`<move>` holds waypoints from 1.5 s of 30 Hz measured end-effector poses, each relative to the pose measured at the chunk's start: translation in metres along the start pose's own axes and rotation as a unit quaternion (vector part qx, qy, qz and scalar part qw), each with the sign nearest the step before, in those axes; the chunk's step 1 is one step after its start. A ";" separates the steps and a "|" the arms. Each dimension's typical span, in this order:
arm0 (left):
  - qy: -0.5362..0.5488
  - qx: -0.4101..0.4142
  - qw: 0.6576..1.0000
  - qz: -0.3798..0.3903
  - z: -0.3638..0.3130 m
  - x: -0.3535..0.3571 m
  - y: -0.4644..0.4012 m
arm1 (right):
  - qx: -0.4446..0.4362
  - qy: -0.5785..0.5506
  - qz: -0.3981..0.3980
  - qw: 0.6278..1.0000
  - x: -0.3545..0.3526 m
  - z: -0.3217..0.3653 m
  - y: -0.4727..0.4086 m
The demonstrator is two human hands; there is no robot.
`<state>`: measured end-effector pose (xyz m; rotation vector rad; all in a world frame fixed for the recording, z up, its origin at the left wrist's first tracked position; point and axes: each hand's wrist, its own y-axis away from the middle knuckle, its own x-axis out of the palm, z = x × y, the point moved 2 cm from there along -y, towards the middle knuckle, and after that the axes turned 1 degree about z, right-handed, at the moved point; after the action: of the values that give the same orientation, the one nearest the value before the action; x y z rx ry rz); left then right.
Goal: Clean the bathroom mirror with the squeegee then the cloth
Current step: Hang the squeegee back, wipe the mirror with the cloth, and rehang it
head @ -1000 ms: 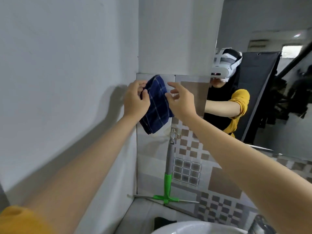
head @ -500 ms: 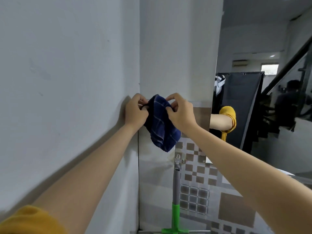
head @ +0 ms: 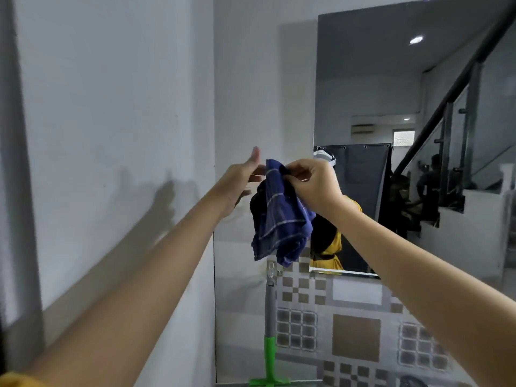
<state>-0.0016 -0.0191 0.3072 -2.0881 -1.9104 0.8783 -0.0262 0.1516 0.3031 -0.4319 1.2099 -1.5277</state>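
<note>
Cloth held up at the mirror's left edge

The right hand (head: 312, 185) pinches the blue cloth (head: 279, 219) by its top hem; the left hand (head: 240, 185) stands open beside it, thumb up. Soft, light and limp, it probably needs bunching into a pad. The squeegee (head: 269, 356) hangs on the tiled wall (head: 357, 339) below the mirror (head: 391, 79).
</note>
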 end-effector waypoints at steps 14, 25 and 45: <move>-0.122 0.097 0.985 -0.068 -0.057 0.133 0.037 | 0.075 -0.099 0.117 0.985 -0.126 -0.035 0.073; -0.121 0.089 0.985 -0.084 -0.083 0.188 0.054 | 0.095 -0.202 0.217 0.950 -0.197 -0.053 0.102; -0.161 0.273 0.934 -0.163 -0.152 0.162 -0.039 | -0.153 0.193 -0.034 0.969 -0.218 -0.017 0.000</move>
<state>0.0462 0.1801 0.4013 -1.3248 -1.7935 1.5201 0.0358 0.3521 0.3657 -0.3881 1.7654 -1.5308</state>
